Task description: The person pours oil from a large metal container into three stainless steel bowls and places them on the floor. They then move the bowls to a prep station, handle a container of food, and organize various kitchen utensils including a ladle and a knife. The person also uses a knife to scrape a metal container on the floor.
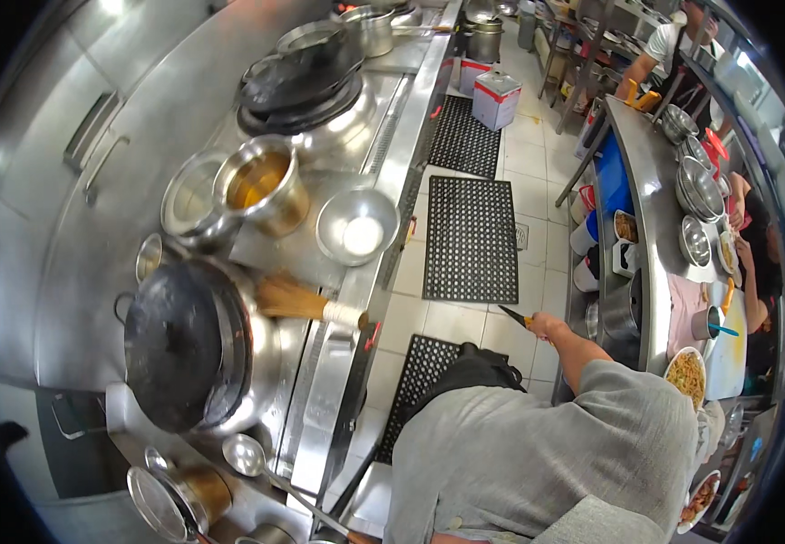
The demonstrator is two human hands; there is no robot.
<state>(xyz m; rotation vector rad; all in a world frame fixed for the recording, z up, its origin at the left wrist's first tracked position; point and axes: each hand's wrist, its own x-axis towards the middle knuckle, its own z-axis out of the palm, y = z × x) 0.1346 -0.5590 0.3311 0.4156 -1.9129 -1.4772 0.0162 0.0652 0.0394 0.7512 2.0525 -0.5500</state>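
My right hand [546, 326] is wrapped around the yellow-and-black handle of what looks like a knife [513, 313]. Its dark blade points left, above the tiled floor beside the rubber mat [471, 241]. My left hand is out of view. Across the aisle to the left, a large dark wok [175, 347] sits tilted on a steel range. A bamboo wok brush [294, 298] with a white-wrapped end lies beside it. Further up are a shiny metal bowl [357, 228] and a steel pot of amber liquid [256, 183]. To my right, a plate of noodles [686, 377] rests at the counter's edge.
A steel counter [644, 170] on the right bears metal bowls [698, 190], a steel cup [704, 323] and a white cutting board [725, 360]. Other people [674, 58] stand behind it. A square tin [496, 100] stands on the far mat. A ladle [244, 455] lies lower left.
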